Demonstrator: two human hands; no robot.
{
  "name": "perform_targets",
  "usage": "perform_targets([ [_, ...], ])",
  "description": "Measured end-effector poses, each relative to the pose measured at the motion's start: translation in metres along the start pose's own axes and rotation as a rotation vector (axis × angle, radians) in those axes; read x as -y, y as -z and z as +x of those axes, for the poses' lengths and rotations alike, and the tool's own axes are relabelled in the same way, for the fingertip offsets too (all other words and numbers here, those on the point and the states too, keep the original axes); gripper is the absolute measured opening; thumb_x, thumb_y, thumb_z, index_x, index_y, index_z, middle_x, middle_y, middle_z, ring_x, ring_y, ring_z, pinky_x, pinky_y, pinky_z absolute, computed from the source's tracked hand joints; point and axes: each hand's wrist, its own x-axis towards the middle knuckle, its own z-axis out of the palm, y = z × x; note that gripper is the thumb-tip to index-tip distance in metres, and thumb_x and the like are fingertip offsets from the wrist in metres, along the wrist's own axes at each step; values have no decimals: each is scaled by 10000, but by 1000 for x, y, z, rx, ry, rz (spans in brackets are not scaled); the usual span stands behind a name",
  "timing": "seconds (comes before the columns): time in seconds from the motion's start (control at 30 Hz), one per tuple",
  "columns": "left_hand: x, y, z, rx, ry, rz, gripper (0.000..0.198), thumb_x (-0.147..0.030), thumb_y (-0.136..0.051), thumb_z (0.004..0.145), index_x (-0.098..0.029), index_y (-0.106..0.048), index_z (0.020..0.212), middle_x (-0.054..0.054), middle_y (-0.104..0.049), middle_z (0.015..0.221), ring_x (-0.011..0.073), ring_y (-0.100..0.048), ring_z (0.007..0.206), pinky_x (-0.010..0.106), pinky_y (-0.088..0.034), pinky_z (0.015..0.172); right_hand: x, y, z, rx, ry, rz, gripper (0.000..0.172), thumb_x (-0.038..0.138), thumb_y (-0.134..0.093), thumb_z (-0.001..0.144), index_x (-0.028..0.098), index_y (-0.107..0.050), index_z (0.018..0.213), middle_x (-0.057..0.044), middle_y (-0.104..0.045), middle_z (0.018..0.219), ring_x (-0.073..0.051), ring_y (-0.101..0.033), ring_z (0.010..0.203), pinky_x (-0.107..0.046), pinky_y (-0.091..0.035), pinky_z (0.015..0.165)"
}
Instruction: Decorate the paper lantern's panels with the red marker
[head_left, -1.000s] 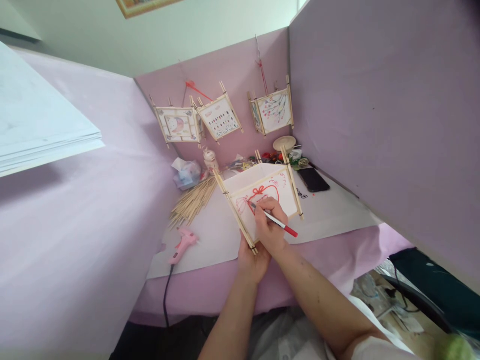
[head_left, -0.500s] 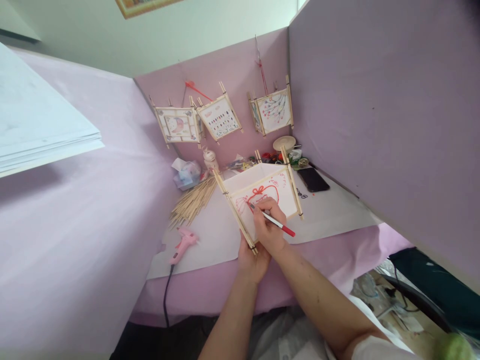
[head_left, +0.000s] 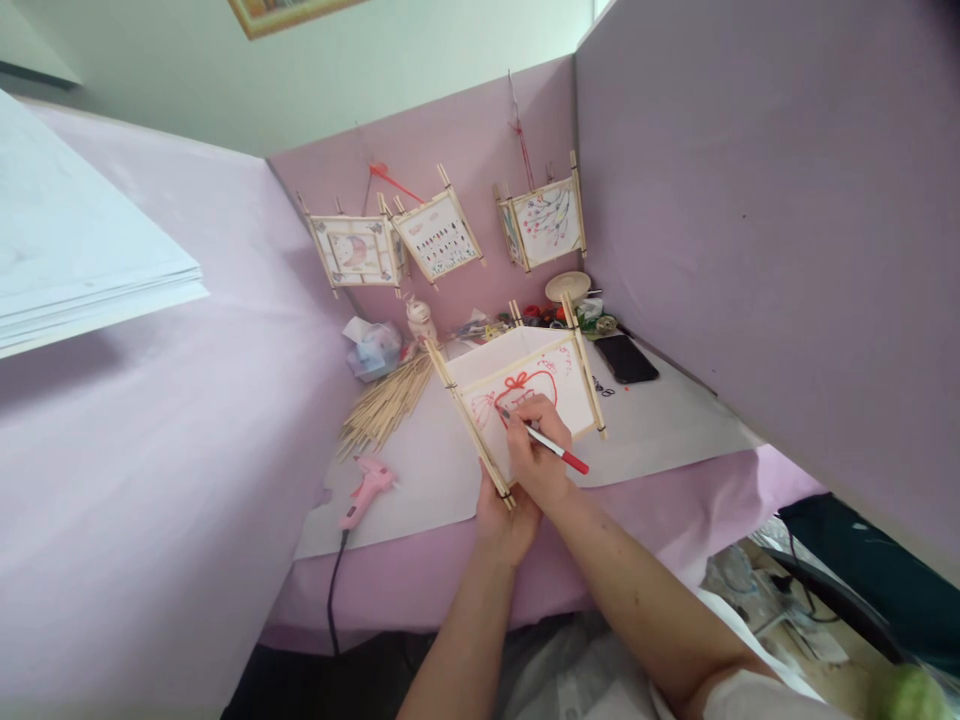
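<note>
Between the fingers of my right hand [head_left: 536, 450] is a red marker pen [head_left: 555, 447], its tip at the left part of a red drawing on white paper. That paper is a side of a lantern [head_left: 585, 410] framed with thin wooden sticks, tilted toward me. The drawing shows a rounded outline with a bow on top and small red patterns at both sides. Below the lantern's lower left corner my left hand [head_left: 504, 515] grips it from underneath; most of those fingers are hidden behind the frame.
A pink glue gun [head_left: 369, 490] with a dark cord lies at the left, near a pile of wooden sticks [head_left: 386, 400]. A black phone [head_left: 627, 359] rests at the right, with scissors [head_left: 603, 388] beside it. Finished lanterns [head_left: 553, 222] hang at the back. Purple-covered panels [head_left: 750, 200] enclose the table.
The pen tip and my right hand have shifted very slightly over the left part of the drawing. The lantern and my left hand stay in place.
</note>
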Motion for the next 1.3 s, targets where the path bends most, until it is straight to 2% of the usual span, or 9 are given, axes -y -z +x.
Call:
perform_targets([
  [0.43, 1, -2, -1, -70, -3, -1, 462, -388, -279, 967, -181, -549, 1280, 61, -617, 1256, 180, -511, 1230, 333, -323, 1098, -1, 0, 0, 17, 11, -4, 58, 157, -513, 808, 212, -510, 792, -3, -516, 753, -151, -546, 755, -332, -479, 708],
  [0.63, 0, -2, -1, -39, -7, 0, 461, -387, -269, 968, -202, -521, 1307, 51, -590, 1294, 183, -485, 1257, 343, -325, 1101, 2, 0, 1, 2, -6, -15, 78, 138, -508, 795, 207, -508, 759, 3, -500, 728, -145, -527, 722, -318, -460, 681],
  [0.93, 0, 2, 1, -13, 18, 1, 462, -385, -284, 968, -158, -618, 1191, 65, -640, 1222, 165, -557, 1176, 286, -386, 1045, 2, 1, 0, 6, -4, -17, 90, 140, -504, 787, 213, -486, 738, 12, -488, 699, -148, -524, 723, -315, -451, 678],
  [1.3, 0, 0, 0, -47, 5, 10, 474, -383, -264, 969, -160, -564, 1261, 73, -618, 1255, 179, -511, 1230, 320, -346, 1083, 0, 1, -1, 6, -4, -15, 58, 157, -524, 792, 210, -521, 768, -2, -524, 731, -163, -551, 764, -340, -472, 708],
])
